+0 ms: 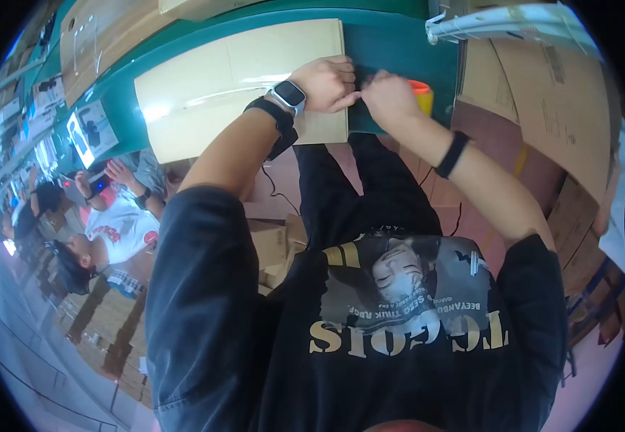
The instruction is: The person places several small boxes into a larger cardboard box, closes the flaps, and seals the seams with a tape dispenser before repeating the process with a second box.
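Observation:
A flat cardboard box lies on the green table, with a shiny clear strip like tape along its top. Over the box's right end is my left hand, its fingers curled closed and its wrist wearing a watch. Just beyond that edge, my right hand is also closed, its fingertips meeting or nearly meeting the left hand's. Anything pinched between the fingers is too small or hidden to make out. Right beside my right hand stands a yellow round thing with an orange rim, partly covered by the hand.
The green table top runs along the far side. More cardboard sits at the far left, and large cardboard sheets stand at the right below a plastic-wrapped bundle. At left a co-worker raises both hands. Small boxes lie below the table.

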